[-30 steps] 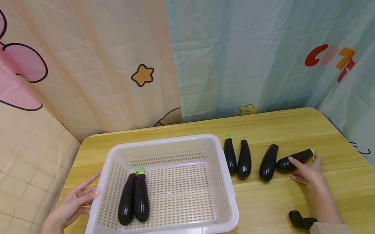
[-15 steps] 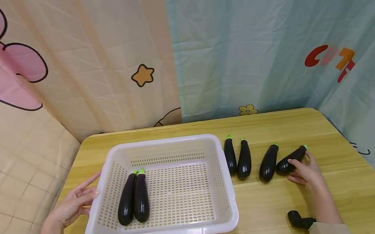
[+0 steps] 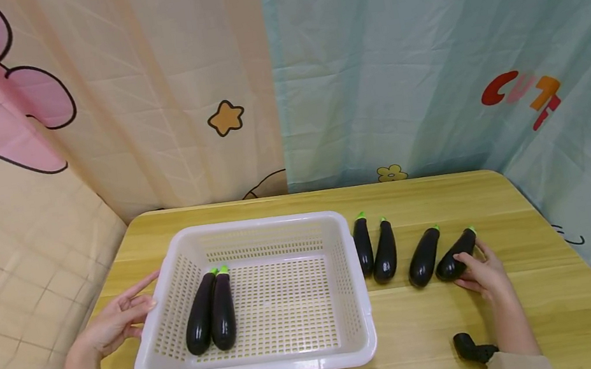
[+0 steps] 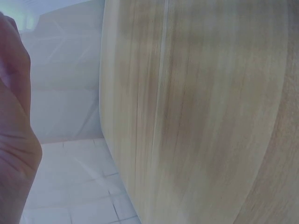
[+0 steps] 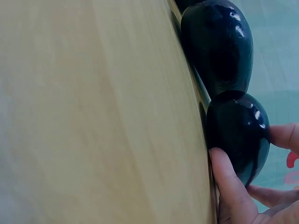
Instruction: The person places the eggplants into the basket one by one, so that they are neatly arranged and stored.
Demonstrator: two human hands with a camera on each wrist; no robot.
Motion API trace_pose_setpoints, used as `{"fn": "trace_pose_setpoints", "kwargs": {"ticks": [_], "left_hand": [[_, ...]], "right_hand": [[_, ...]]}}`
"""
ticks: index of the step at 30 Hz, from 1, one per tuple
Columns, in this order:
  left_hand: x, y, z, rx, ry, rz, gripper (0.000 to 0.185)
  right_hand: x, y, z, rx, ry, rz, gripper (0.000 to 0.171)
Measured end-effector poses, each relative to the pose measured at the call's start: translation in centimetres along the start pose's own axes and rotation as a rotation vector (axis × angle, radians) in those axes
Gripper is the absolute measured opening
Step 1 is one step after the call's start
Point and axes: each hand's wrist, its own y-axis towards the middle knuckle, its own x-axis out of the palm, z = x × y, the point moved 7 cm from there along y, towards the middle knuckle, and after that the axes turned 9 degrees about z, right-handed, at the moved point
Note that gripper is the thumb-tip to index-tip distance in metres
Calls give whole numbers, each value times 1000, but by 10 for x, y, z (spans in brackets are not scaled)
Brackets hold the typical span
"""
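A white perforated basket (image 3: 255,223) sits on the wooden table (image 3: 449,199) and holds two dark eggplants (image 3: 200,316) (image 3: 223,312) side by side at its left. To its right several more eggplants lie in a row. My right hand (image 3: 480,274) grips the rightmost eggplant (image 3: 454,256) at its fat near end. In the right wrist view my thumb (image 5: 229,186) and fingers curl round that eggplant (image 5: 236,130), which lies close to its neighbour (image 5: 217,46). My left hand (image 3: 114,323) rests with straight fingers against the basket's left rim.
Cartoon-print curtains hang close behind and on both sides of the table. Two eggplants (image 3: 363,248) (image 3: 384,252) lie just beside the basket's right wall. Bare wood (image 4: 196,116) shows in front of the row and at the table's right end.
My right hand has swung the rightmost eggplant so that its green stem points away from me, nearly parallel to its neighbour. The left hand and basket have not moved.
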Motion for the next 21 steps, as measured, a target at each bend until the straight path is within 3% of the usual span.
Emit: {"fn": "trace_pose_setpoints", "kwargs": {"ticks": [13,21], "left_hand": [[0,0,0,-7,12,14,58],[-1,0,0,-2,12,5,58]], "right_hand": [[-4,-2,1,5,-21,17,81],[-7,-3,0,35,79,11,79]]}}
